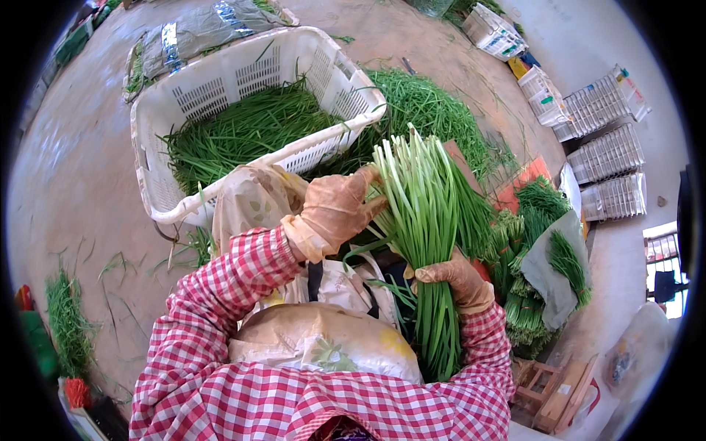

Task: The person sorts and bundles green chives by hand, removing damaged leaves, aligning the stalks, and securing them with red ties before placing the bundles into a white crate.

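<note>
A thick bunch of garlic chives stands upright in front of me, pale stem ends up and green leaves hanging down. My right hand, in a thin stained glove, is wrapped round its lower middle with the thumb across the front. My gloved left hand is at the bunch's upper left side, its bent finger and thumb at the outer stalks; the exact grip there is partly hidden. Beyond my left hand, a white plastic basket holds loose green leaves. A patterned apron covers my lap.
A heap of loose chives lies right of the basket. Tied bunches are stacked at my right, partly under a grey cloth. A wooden stool stands nearer. White crates line the right wall; a wrapped grey bundle lies behind the basket.
</note>
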`<state>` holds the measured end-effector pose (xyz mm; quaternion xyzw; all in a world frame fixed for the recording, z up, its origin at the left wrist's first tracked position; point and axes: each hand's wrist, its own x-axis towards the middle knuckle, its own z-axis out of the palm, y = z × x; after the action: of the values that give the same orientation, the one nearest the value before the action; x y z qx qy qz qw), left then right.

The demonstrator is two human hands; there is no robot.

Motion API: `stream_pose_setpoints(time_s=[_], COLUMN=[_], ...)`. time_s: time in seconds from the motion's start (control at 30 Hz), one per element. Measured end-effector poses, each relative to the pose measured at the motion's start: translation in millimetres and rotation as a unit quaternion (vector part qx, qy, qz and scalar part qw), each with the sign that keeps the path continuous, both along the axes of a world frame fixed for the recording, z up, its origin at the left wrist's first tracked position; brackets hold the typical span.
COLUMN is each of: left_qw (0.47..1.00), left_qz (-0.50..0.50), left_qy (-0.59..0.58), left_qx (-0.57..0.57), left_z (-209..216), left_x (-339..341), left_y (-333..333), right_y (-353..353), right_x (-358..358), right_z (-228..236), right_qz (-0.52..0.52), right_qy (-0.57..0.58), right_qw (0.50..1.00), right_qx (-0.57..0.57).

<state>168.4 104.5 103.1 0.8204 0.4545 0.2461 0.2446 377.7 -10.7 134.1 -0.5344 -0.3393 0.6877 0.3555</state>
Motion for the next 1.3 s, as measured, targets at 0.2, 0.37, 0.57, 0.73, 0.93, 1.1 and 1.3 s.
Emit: stream_pose_setpoints(time_s=[0.2,0.37,0.57,0.73,0.93,1.1,1.3], left_qw=[0.828,0.933,0.987,0.962,0.906,0.957,0.983], left_qz=[-0.006,-0.038,-0.143,-0.172,0.008,0.199,-0.076], left_qy=[-0.492,-0.28,-0.032,-0.065,0.056,-0.055,0.157], left_qx=[-0.268,-0.224,0.066,0.2,0.42,0.205,0.053], left_z=[-14,-16,-4,-32,-60,-46,-28], left_x=[-43,-56,-26,-23,-42,-92,-107], left_y=[32,9,-11,-4,1,43,24], right_y=[-20,-28,-27,-33,-43,-77,-81], right_x=[15,3,-16,-20,-5,41,45], right_z=[-31,-31,-32,-30,-35,-44,-40], right_qz=[-0.004,-0.05,-0.018,-0.02,-0.022,-0.066,-0.119], right_qy=[0.074,0.091,-0.001,0.029,0.07,0.125,0.126], right_qw=[0.996,0.994,1.0,0.999,0.997,0.99,0.985], right_qx=[-0.041,-0.029,0.0,-0.005,-0.007,0.005,0.0])
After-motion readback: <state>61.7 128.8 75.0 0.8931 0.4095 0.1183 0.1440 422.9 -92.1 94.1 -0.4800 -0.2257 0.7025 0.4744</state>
